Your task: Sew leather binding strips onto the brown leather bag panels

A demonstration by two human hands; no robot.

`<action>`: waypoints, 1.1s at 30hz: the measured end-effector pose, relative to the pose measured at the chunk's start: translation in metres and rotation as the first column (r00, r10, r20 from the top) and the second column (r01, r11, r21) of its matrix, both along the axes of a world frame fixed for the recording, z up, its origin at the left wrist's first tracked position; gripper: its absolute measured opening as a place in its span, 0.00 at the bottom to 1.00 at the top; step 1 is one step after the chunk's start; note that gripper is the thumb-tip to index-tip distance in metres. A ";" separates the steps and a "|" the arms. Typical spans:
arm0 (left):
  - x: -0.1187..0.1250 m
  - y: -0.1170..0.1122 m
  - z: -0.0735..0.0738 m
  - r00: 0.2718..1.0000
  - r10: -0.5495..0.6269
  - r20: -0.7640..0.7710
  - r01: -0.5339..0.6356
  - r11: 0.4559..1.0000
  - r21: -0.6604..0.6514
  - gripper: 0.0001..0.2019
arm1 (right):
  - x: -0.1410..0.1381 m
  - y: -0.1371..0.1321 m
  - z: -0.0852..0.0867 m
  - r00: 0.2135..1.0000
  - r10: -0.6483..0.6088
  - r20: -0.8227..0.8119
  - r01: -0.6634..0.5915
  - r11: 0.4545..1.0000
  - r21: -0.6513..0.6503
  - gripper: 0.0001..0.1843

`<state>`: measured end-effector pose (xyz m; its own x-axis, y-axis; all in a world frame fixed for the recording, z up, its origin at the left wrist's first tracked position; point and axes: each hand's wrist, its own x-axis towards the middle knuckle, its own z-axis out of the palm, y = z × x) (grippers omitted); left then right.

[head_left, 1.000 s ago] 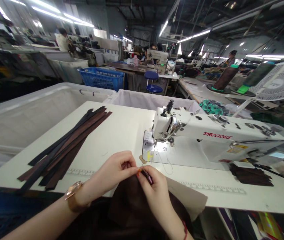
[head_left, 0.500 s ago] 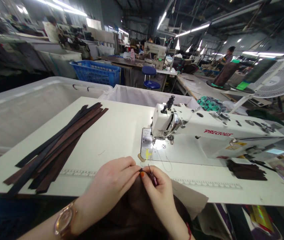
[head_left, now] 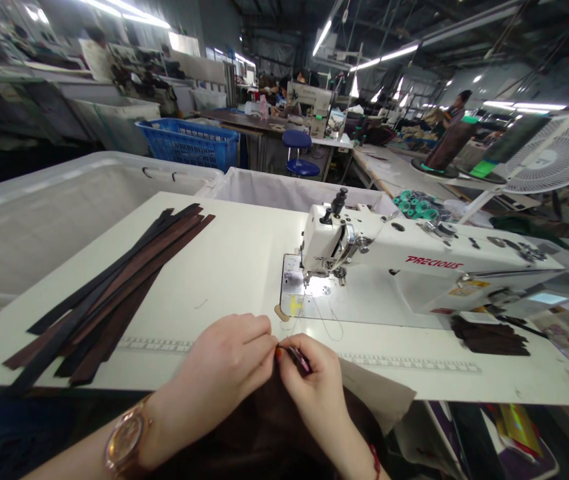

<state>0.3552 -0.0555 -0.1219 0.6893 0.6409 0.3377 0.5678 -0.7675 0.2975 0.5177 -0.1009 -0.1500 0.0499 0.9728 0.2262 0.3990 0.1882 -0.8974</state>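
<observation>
Dark brown fabric (head_left: 264, 427) hangs over the table's front edge towards my lap. My left hand (head_left: 229, 353) is closed, pinching the fabric's upper edge with thumb and fingertips. Right against it, my right hand (head_left: 314, 377) pinches the same edge, closed too. A slim dark tool with a pink part (head_left: 304, 363) shows inside the right hand; its kind is mostly hidden by the fingers. Just beyond the hands stands a white sewing machine (head_left: 379, 247), loose thread (head_left: 331, 320) trailing from its needle area. A beige piece (head_left: 377, 393) lies beside the right wrist.
Dark brown and black strips (head_left: 114, 293) lie in a pile on the left of the white table (head_left: 234, 253). A ruler scale (head_left: 404, 362) runs along the front. Folded dark pieces (head_left: 489, 335) sit at right. White bins (head_left: 89, 180) border the far side.
Both hands stay together at the fabric edge, with the left fingers curled in more tightly. The view has shifted slightly.
</observation>
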 end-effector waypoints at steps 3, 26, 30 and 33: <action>-0.003 0.000 -0.001 0.998 0.039 0.040 -0.038 0.999 -0.009 0.12 | 0.000 0.000 0.000 1.000 0.003 -0.027 -0.004 0.999 -0.036 0.09; -0.007 0.019 -0.015 0.877 0.006 0.480 0.290 0.790 -0.540 0.07 | 0.008 -0.004 -0.004 0.995 0.000 -0.098 -0.014 0.990 -0.140 0.13; -0.004 0.017 -0.010 0.898 0.008 0.439 0.276 0.767 -0.580 0.04 | 0.007 -0.004 -0.002 0.995 0.017 -0.101 -0.032 0.990 -0.141 0.12; -0.002 0.015 -0.006 0.916 0.020 0.401 0.241 0.771 -0.590 0.06 | 0.007 -0.005 -0.001 0.995 0.018 -0.100 -0.032 0.990 -0.136 0.12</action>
<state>0.3531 -0.0409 -0.1278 0.6776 0.7230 0.1350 0.2395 -0.3905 0.8889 0.5242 -0.1059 -0.1507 0.0407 0.9955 0.0861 0.3046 0.0697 -0.9499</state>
